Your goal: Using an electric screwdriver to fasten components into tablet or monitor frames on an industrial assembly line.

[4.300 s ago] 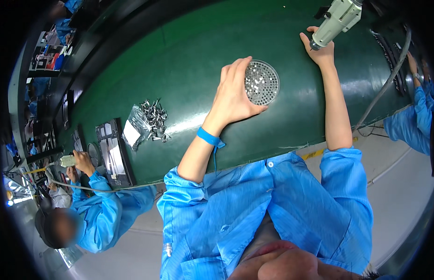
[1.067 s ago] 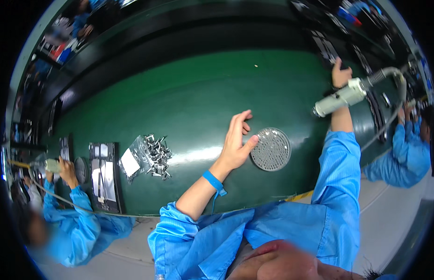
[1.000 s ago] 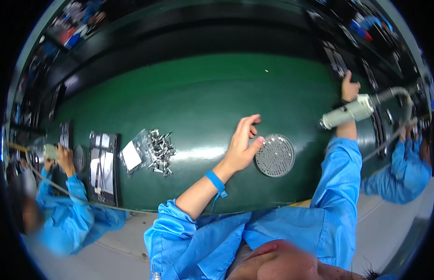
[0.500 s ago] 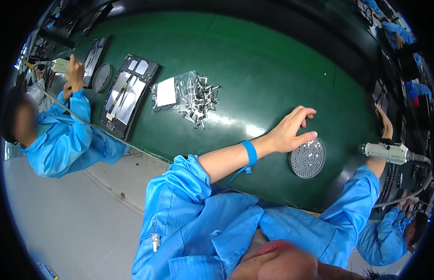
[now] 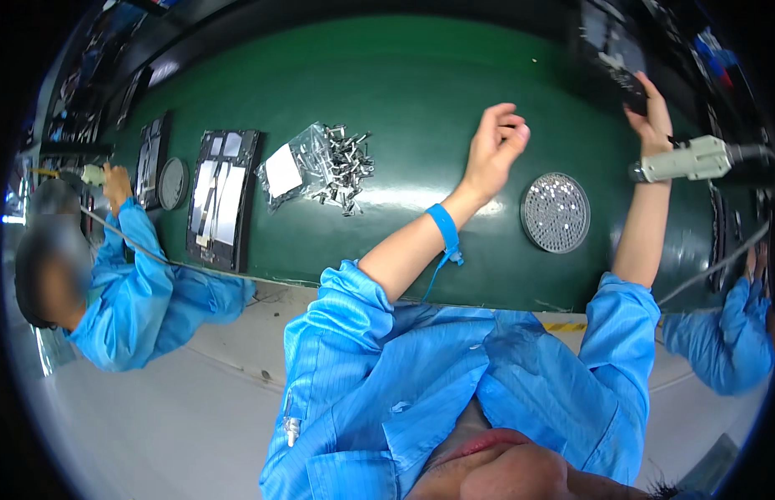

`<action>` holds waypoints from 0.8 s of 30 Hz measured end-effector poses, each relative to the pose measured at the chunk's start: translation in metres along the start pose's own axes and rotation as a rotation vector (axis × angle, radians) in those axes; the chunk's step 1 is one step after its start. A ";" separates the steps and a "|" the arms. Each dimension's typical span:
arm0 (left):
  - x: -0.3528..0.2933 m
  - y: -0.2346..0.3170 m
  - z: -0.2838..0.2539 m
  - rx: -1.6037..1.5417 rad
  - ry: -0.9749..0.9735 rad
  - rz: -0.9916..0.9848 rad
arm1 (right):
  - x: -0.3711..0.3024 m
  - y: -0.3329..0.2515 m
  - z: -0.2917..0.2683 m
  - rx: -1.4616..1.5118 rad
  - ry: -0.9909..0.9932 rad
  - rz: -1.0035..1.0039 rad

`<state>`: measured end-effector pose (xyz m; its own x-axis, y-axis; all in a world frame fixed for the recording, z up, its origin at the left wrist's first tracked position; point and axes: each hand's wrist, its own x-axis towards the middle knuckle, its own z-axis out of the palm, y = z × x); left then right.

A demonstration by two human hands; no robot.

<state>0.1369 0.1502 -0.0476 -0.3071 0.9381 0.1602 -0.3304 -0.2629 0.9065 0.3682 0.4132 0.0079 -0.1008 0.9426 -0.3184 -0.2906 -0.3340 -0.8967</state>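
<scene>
My right hand (image 5: 652,117) grips the near edge of a black device panel (image 5: 611,62), which is tilted and smeared by motion at the far right of the bench. A cream power screwdriver (image 5: 692,160) with a grey cable hangs across my right wrist. My left hand (image 5: 494,150), wearing a blue wrist strap, is over the green bench with fingers loosely curled and apart; I see nothing in it. Between my forearms lies a round perforated tray (image 5: 556,212) with small shiny bits in its holes.
To the left, a clear plastic bag (image 5: 308,158) with a white label lies beside a pile of small metal parts (image 5: 346,171). Farther left is another black device panel (image 5: 223,200) with silver plates. A co-worker in blue (image 5: 125,283) sits at the left; another (image 5: 721,333) is at the right.
My right hand has moved away from me, bringing the panel farther onto the bench. My left hand has left the tray's edge, moved up and left, and curled its fingers. The whole view has turned.
</scene>
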 end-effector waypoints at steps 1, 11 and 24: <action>0.002 -0.003 -0.002 -0.135 -0.020 -0.020 | -0.035 0.004 0.017 0.042 -0.088 0.016; 0.002 0.027 -0.021 -0.312 0.072 -0.029 | -0.149 0.085 0.048 -0.157 -0.455 0.071; -0.134 0.086 -0.091 0.049 0.204 -0.291 | -0.202 0.043 -0.003 -0.018 -0.458 -0.891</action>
<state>0.0682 -0.0186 -0.0268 -0.3803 0.9064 -0.1841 -0.3888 0.0239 0.9210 0.3792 0.2081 0.0328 -0.2115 0.7574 0.6178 -0.4243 0.4983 -0.7561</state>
